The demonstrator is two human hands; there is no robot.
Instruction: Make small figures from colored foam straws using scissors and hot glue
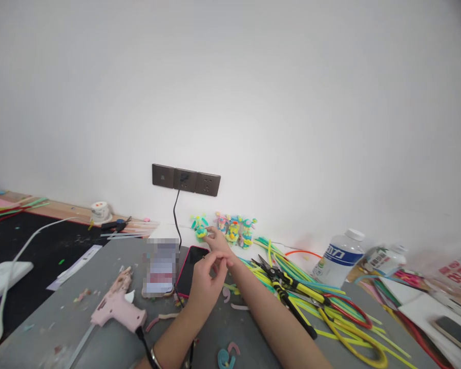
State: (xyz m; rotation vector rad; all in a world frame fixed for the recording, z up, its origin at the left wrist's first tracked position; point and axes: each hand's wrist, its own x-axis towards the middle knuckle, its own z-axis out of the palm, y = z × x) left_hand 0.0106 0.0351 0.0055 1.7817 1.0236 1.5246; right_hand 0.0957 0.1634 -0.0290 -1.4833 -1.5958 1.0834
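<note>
My right hand (217, 241) reaches toward the wall, its fingers at the side of a small teal-and-yellow figurine (201, 232). Just right of that hand stand several similar figurines (233, 233) in pink, yellow and teal, close together on a white surface. Nearer to me, my left hand (209, 277) is closed, its thumb and fingertips together beside my right wrist. Whatever those fingertips hold, if anything, is too small to make out. Under the left hand lies a dark tablet or phone with a pink edge (190, 266). A pink glue gun (119, 310) rests to the left.
Yellow and green strips (353, 328) cover the right side, with black-and-yellow pliers (292, 287) on them. A clear bottle (338, 259) stands behind. A blurred-screen phone (161, 269) stands left of centre. A black cable (175, 215) hangs from the wall socket (185, 180).
</note>
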